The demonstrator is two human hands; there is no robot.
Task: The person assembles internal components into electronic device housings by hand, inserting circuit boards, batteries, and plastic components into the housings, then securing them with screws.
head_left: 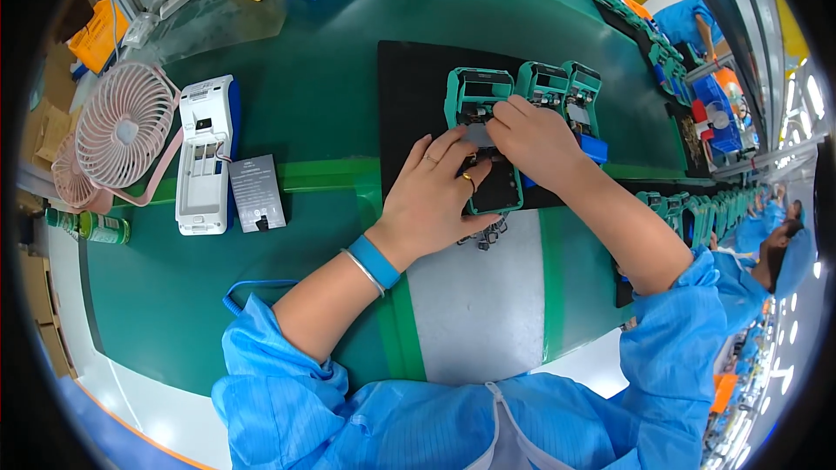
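Blue sleeves low, left hand (433, 194) steadying green device (482, 135) on black mat (407, 96), right hand (533, 137) fingers pinched shut on grey part (478, 135), seating it squarely.

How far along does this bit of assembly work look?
Midway, I would guess. Two green-framed units stand side by side at the back of the black mat, apparently already handled. In hand: the left hand steadies a third green-framed device while the right hand presses a small grey part into it. Whether it is seated yet cannot be told; more green units line the belt to the right.
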